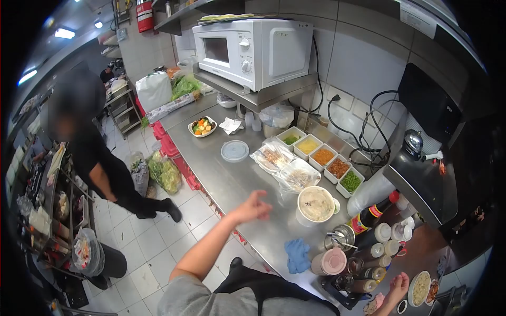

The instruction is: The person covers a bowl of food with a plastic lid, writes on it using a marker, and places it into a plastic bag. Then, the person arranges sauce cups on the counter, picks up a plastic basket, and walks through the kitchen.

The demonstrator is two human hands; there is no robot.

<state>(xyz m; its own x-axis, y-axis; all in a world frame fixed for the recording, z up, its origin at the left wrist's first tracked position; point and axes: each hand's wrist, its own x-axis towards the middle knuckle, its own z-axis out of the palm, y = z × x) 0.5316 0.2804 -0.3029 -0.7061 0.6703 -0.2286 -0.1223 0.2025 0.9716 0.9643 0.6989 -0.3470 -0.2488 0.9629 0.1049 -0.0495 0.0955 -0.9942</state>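
Observation:
My left hand (254,207) is over the steel counter (221,184) near its front edge, empty, with its fingers loosely apart. To its right is a white tub (315,204) of pale, creamy food. Behind the tub lie two plastic-wrapped portions (300,175), (275,155). My right hand (399,287) is low at the right, between the sauce bottles (363,285) and a bowl of pale food (420,288). Its fingers are slightly curled, with nothing seen in them. A clear round lid (234,151) lies flat on the counter.
Several small containers (322,156) of chopped toppings stand behind the portions. Near the front edge are a blue cloth (298,256), a pink-lidded jar (333,260) and a metal pot (342,237). A microwave (258,52) sits on a shelf. Another person (100,152) stands at the left.

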